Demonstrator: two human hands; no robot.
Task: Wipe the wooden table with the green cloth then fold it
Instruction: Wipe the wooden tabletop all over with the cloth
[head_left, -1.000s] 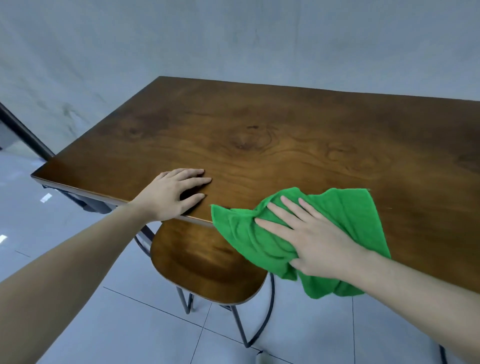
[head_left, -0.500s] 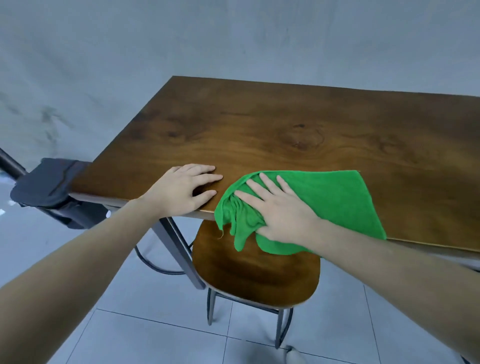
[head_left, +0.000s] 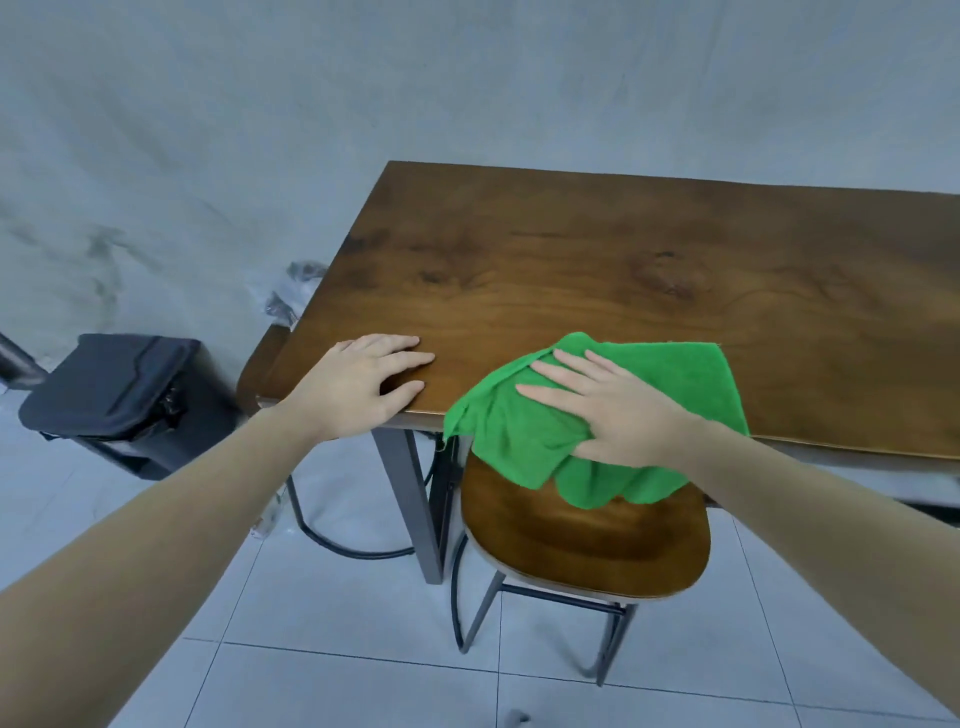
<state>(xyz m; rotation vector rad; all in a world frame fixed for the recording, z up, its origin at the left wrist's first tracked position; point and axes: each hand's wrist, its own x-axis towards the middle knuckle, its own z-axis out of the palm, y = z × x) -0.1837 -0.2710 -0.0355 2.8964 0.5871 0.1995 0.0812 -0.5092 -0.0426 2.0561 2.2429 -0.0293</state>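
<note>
A big grey wall (head_left: 260, 130) fills the back. The floor has pale grey square tiles (head_left: 337, 623). The long brown wooden table (head_left: 597, 260) stands against the wall, and its top is smooth and shiny with dark swirls in the wood. A round brown wooden stool with thin dark metal legs (head_left: 587, 545) sits just under the near edge of the table. A black box-shaped bin (head_left: 124, 395) stands on the floor to the left, apart from the table.

The bright green fuzzy cloth (head_left: 691, 374) lies at the near edge of the table. It is rumpled and bunched on its left side, and flatter on its right side. Part of it hangs down over the edge, above the stool seat.

The right hand (head_left: 608, 410) lies flat on top of the cloth with its fingers spread out, pressing it down and not gripping it. The left hand (head_left: 358, 384) lies flat on the bare table by the near left corner, fingers close together, holding nothing. The two hands are near but apart.
</note>
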